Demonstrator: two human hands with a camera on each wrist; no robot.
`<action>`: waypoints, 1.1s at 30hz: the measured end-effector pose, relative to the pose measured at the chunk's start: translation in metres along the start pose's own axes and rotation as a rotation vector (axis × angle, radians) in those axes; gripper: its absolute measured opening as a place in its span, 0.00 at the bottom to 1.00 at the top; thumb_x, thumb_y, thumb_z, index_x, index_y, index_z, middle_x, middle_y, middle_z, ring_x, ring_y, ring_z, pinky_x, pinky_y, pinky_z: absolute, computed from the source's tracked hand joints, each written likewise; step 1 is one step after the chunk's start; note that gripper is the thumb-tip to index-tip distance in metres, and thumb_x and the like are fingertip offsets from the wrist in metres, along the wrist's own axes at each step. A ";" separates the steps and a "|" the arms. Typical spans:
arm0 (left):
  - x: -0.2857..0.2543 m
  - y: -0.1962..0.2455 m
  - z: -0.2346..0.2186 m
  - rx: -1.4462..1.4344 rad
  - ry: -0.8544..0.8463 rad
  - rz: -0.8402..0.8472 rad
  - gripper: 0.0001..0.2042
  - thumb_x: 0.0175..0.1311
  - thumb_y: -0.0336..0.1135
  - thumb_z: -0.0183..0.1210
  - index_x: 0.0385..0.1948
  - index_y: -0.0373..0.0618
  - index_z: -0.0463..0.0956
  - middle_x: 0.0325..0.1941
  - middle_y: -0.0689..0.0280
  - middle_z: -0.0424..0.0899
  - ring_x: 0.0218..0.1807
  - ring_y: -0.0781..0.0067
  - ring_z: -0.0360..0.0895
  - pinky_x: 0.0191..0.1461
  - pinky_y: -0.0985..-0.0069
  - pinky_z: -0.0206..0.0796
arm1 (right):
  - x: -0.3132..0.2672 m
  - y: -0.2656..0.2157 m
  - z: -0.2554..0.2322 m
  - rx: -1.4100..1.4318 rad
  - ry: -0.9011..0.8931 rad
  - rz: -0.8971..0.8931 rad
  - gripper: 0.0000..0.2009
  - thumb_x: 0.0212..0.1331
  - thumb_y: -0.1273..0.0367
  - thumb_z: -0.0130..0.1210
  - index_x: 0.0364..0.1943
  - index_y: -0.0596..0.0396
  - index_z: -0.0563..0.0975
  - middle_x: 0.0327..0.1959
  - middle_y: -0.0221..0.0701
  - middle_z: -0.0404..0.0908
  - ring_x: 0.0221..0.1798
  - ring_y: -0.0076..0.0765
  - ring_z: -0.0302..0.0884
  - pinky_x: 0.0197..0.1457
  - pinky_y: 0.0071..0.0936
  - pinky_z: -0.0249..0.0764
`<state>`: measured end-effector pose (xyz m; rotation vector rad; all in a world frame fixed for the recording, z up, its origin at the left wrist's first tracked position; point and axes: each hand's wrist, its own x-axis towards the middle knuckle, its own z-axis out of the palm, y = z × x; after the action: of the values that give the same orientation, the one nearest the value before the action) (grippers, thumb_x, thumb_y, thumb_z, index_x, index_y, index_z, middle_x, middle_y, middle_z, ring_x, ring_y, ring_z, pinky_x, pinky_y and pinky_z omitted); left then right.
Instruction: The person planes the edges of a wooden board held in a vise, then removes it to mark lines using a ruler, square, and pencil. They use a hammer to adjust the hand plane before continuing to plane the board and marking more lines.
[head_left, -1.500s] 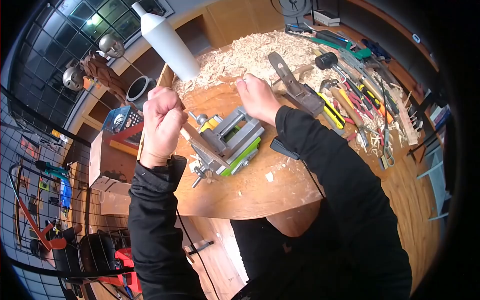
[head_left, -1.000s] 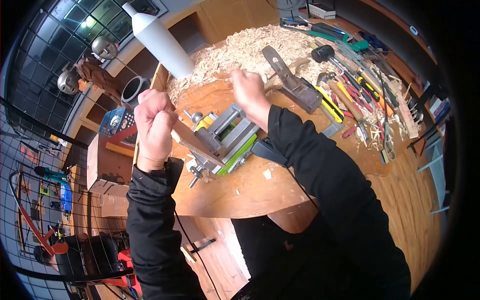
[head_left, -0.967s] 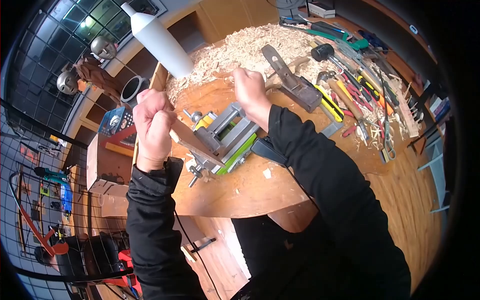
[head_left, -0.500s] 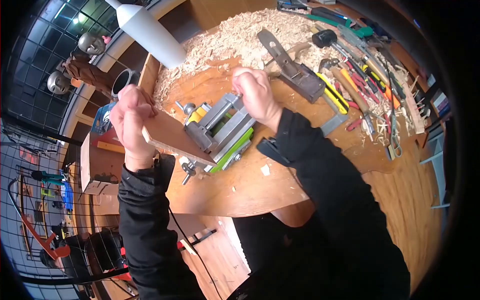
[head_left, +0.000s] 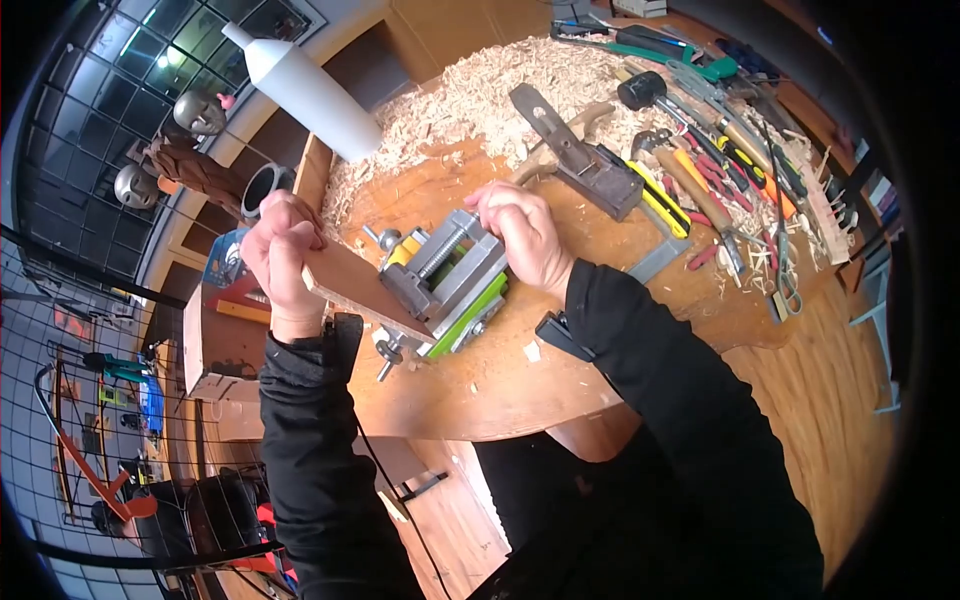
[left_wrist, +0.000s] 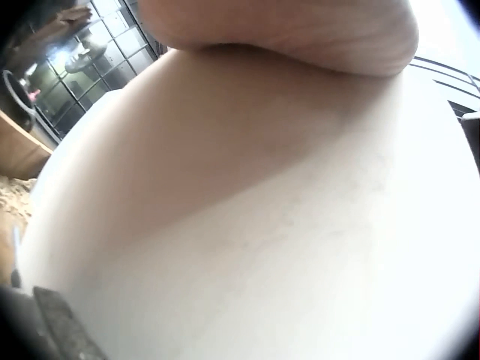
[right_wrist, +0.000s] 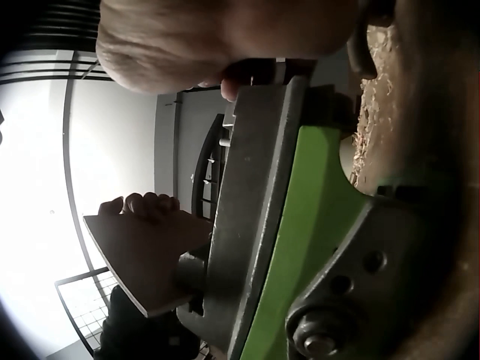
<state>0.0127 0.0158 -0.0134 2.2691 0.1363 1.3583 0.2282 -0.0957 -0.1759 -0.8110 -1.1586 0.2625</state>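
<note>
My left hand point(head_left: 285, 255) grips the upper end of a flat wooden board point(head_left: 360, 290), whose lower edge stands at the jaws of a grey and green bench vise point(head_left: 455, 275). In the right wrist view the board point(right_wrist: 146, 259) leans out from the vise's far side, with the left fingers curled over its top. My right hand point(head_left: 525, 235) is curled at the other end of the vise, fingers round the handle there, which the hand mostly hides. A bit of shiny metal shows between those fingers in the right wrist view. The left wrist view is mostly filled by pale skin.
Wood shavings point(head_left: 500, 85) heap at the back of the wooden table point(head_left: 480, 390). A hand plane point(head_left: 600, 180), a mallet point(head_left: 640, 90) and several hand tools lie at the right. A white bottle-shaped object point(head_left: 315, 95) stands back left, a wooden box point(head_left: 215, 350) at the left.
The board has turned so more of its face shows, and the left hand has moved with it. My right hand has come closer in toward the vise's end and changed its angle.
</note>
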 end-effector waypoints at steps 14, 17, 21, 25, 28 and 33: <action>0.037 0.035 -0.041 -0.559 0.067 0.130 0.18 0.67 0.44 0.41 0.18 0.46 0.67 0.20 0.63 0.70 0.37 0.61 0.71 0.61 0.61 0.62 | -0.021 -0.003 0.006 0.164 0.104 0.241 0.19 0.71 0.78 0.38 0.56 0.65 0.80 0.65 0.41 0.81 0.64 0.32 0.79 0.64 0.30 0.77; 0.025 0.038 -0.039 -0.712 0.070 -0.016 0.22 0.70 0.46 0.38 0.18 0.46 0.72 0.20 0.61 0.74 0.39 0.59 0.74 0.66 0.61 0.63 | -0.025 -0.001 0.010 0.147 0.175 0.183 0.17 0.71 0.79 0.41 0.55 0.64 0.81 0.64 0.40 0.82 0.60 0.31 0.81 0.61 0.29 0.79; 0.004 0.018 -0.038 -0.888 0.027 -0.157 0.26 0.74 0.47 0.36 0.20 0.44 0.77 0.24 0.62 0.78 0.45 0.60 0.75 0.71 0.60 0.60 | -0.029 0.003 0.014 0.258 0.218 0.243 0.19 0.70 0.81 0.40 0.58 0.63 0.80 0.67 0.40 0.81 0.66 0.33 0.80 0.64 0.29 0.78; -0.006 0.008 -0.034 -1.030 -0.022 -0.179 0.27 0.76 0.48 0.37 0.20 0.44 0.77 0.25 0.62 0.79 0.44 0.61 0.75 0.68 0.61 0.63 | -0.029 0.003 0.006 0.217 0.188 0.270 0.18 0.69 0.80 0.43 0.57 0.62 0.81 0.67 0.43 0.81 0.67 0.38 0.80 0.66 0.31 0.77; -0.012 0.005 -0.028 -1.045 0.096 -0.219 0.26 0.76 0.47 0.39 0.20 0.44 0.78 0.22 0.62 0.78 0.39 0.61 0.75 0.63 0.63 0.65 | -0.027 -0.009 0.001 -0.291 0.189 0.168 0.18 0.62 0.78 0.51 0.56 0.62 0.82 0.64 0.49 0.81 0.66 0.50 0.81 0.70 0.37 0.74; -0.014 0.011 -0.014 -0.872 0.477 -0.350 0.24 0.71 0.45 0.43 0.10 0.48 0.64 0.13 0.60 0.66 0.22 0.61 0.67 0.40 0.61 0.67 | -0.031 -0.086 0.017 -0.302 0.044 -0.158 0.19 0.57 0.75 0.57 0.54 0.62 0.82 0.55 0.47 0.84 0.59 0.52 0.83 0.65 0.42 0.78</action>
<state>-0.0077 0.0066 -0.0143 1.1341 0.0699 1.3723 0.1818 -0.1662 -0.1359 -0.9777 -1.2301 -0.0641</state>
